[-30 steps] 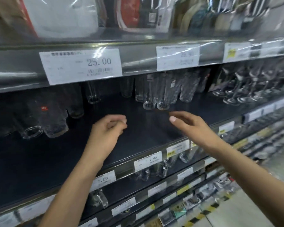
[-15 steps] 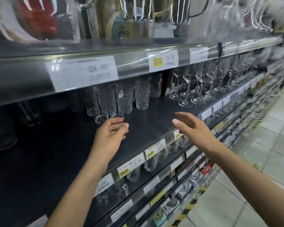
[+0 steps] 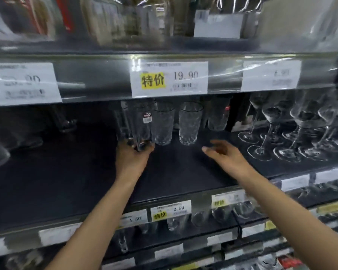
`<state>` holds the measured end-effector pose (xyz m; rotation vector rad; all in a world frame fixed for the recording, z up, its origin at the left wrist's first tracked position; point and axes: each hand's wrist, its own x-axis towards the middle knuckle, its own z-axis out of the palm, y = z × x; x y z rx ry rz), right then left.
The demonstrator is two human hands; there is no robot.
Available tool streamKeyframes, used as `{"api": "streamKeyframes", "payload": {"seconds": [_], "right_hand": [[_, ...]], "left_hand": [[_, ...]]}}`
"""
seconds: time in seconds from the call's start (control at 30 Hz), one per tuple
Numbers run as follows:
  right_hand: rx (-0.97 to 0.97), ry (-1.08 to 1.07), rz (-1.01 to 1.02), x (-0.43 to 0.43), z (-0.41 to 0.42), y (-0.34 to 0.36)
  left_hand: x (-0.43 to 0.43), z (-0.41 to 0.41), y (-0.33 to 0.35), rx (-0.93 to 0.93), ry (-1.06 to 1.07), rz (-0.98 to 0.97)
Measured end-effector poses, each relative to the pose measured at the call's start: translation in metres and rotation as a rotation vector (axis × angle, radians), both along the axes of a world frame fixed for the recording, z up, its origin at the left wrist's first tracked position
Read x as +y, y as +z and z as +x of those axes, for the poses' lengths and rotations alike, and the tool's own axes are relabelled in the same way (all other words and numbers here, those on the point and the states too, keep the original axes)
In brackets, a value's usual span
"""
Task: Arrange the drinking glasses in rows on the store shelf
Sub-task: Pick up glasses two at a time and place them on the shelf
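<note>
Several clear drinking glasses stand on the dark store shelf (image 3: 82, 182). A tall smooth glass with a red sticker (image 3: 142, 125) stands in a tight cluster at the middle; my left hand (image 3: 132, 158) grips the base of that cluster from the front. To its right stand a patterned tumbler (image 3: 163, 125), another patterned tumbler (image 3: 189, 123) and one further back (image 3: 218, 116). My right hand (image 3: 225, 155) hovers over the shelf below and right of the tumblers, fingers extended, holding nothing.
Rows of stemmed wine glasses (image 3: 293, 137) fill the shelf's right part. More glasses (image 3: 66, 121) sit blurred at the left. The upper shelf edge carries a price tag (image 3: 169, 78) just above the glasses. Lower shelves (image 3: 183, 221) hold small glasses.
The view has swung right along the shelf. My left hand reached forward and closed around the base of the tall glasses. My right hand moved in over the shelf toward the tumblers.
</note>
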<state>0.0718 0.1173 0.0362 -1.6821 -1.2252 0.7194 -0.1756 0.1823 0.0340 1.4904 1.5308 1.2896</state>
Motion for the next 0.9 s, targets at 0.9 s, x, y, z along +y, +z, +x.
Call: {"api": "streamKeyframes", "payload": {"seconds": [0.9], "right_hand": [[0.127, 0.122, 0.128, 0.099, -0.010, -0.022]], "left_hand": [[0.011, 0.020, -0.002, 0.128, 0.100, -0.088]]}}
